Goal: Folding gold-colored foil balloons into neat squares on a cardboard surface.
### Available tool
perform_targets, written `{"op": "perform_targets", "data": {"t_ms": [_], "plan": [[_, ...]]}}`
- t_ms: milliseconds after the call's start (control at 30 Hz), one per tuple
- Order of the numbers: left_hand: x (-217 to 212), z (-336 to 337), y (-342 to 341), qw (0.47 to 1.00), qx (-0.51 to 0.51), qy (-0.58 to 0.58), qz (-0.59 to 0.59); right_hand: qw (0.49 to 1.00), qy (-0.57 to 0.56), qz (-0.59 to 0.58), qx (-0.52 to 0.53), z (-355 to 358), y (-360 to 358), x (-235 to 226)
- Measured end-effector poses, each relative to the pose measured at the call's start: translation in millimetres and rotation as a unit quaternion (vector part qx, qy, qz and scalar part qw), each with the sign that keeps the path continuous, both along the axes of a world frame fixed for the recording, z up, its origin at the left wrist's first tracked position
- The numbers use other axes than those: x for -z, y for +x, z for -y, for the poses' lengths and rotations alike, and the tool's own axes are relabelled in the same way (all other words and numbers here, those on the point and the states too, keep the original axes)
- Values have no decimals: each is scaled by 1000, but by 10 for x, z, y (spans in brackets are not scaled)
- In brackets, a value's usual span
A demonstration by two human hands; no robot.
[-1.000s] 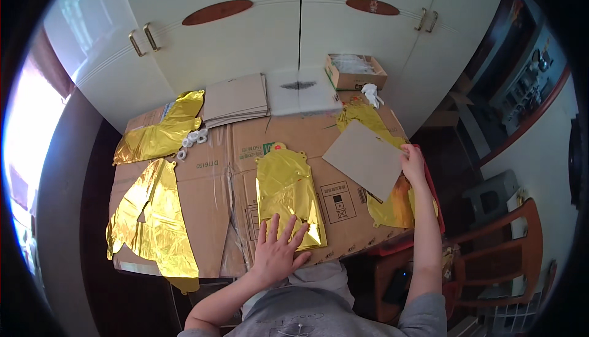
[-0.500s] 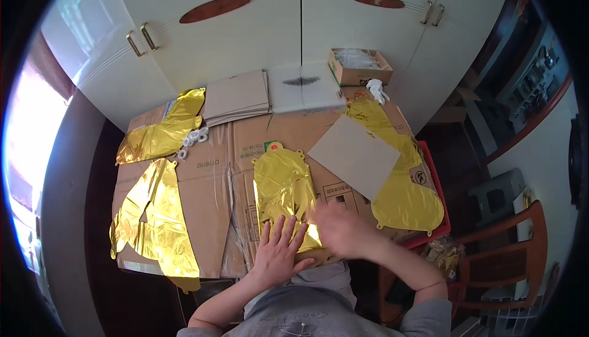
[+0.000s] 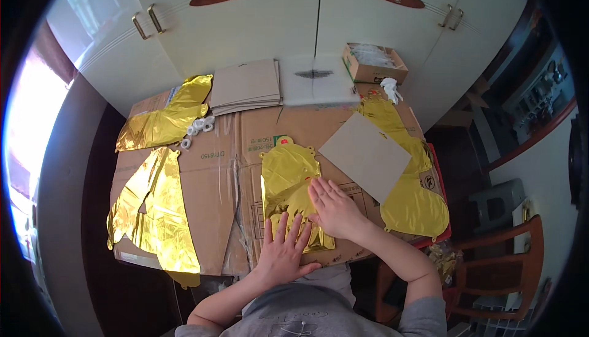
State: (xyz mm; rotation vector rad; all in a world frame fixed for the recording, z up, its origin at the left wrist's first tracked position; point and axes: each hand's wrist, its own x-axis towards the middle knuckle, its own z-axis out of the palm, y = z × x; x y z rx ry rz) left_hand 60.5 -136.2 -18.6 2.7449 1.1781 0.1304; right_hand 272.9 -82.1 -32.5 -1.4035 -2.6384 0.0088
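Cardboard-covered table point(image 3: 215, 177), left hand point(image 3: 283, 252) and right hand point(image 3: 333, 210) flat, fingers spread, on gold foil balloon point(image 3: 287, 174) near front edge.

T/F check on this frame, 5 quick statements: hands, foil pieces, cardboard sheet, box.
1. Both hands lie flat on the gold foil balloon in the middle. True: the left hand and the right hand press on the gold foil balloon.
2. The right hand holds the grey cardboard sheet. False: the grey cardboard sheet lies apart from the hand, partly over the gold foil at the right.
3. The small open box stands at the near edge by the person. False: the small open box sits at the far side, by the cabinet doors.
4. A stack of flat cardboard sheets lies at the far side. True: the stack is there.
5. No foil lies on the left. False: gold foil pieces lie there.
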Motion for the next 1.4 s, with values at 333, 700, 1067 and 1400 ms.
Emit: {"op": "perform_targets", "data": {"t_ms": [333,700,1067,1400], "plan": [[-1,6,-23,1000,2,5,4,997,11,-42,57,-304,101,-6],[30,10,-29,1000,-10,-8,8,979,-97,-98,147,638,46,-61],[-1,14,-32,1000,-8,0,3,971,-64,-112,203,285,175,-25],[-11,30,-57,1000,-14,-3,-7,968,-25,-37,247,-161,367,-210]]}}
